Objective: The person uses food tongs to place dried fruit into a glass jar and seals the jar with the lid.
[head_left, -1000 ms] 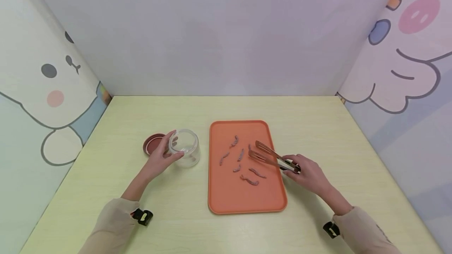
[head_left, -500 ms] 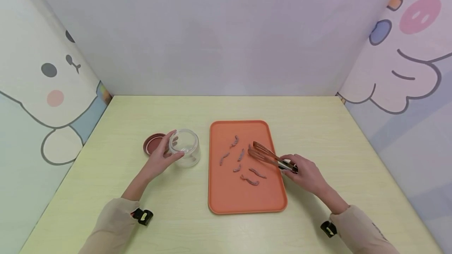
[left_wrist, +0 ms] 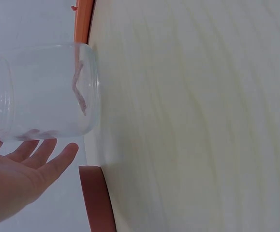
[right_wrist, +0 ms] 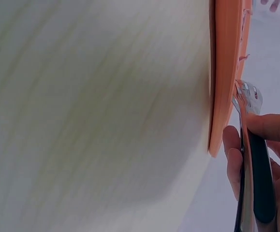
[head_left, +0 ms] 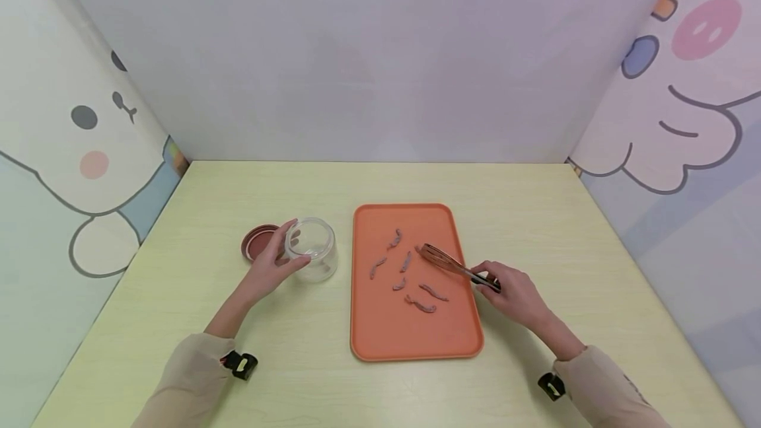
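Fingers (left_wrist: 58,163) around jar (left_wrist: 43,92), strips (head_left: 422,306) in tray (head_left: 416,339)

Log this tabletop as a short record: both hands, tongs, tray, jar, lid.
Left hand: left hand holding the jar's side
Right hand: right hand holding the tongs by their dark handles
Tongs: tongs with arms close together, tips at one small strip; grip on it unclear
Tray: orange tray, six other strips scattered on it
Jar: clear jar, upright, uncovered, left of tray
Lid: reddish-brown lid on the table, left of jar
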Demonstrator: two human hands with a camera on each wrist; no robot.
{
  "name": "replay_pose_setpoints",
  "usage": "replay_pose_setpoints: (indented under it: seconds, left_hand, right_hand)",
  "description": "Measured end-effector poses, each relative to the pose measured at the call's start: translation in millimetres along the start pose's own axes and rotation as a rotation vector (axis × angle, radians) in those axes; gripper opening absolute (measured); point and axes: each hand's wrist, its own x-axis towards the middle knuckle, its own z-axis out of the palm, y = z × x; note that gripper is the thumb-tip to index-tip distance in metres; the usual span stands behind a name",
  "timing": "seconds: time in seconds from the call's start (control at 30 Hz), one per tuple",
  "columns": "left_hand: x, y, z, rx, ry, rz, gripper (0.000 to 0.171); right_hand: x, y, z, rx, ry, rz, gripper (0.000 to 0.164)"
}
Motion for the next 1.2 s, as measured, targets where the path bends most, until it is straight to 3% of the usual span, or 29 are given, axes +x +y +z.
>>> replay_pose_setpoints:
  seconds: [0.63,1.2]
  left_hand:
    - [0.3,-0.7,0.1,0.013,0.002,-0.003,0.072]
    - [-0.1,1.0,-0.2,0.016,0.005,0.001,0.073]
  right_hand:
    - [-0.3,1.8,-3.4,0.029,0.012,-0.037,0.028]
    - [18.9,-9.3,-28.2,0.027,0.057,-0.084,0.029]
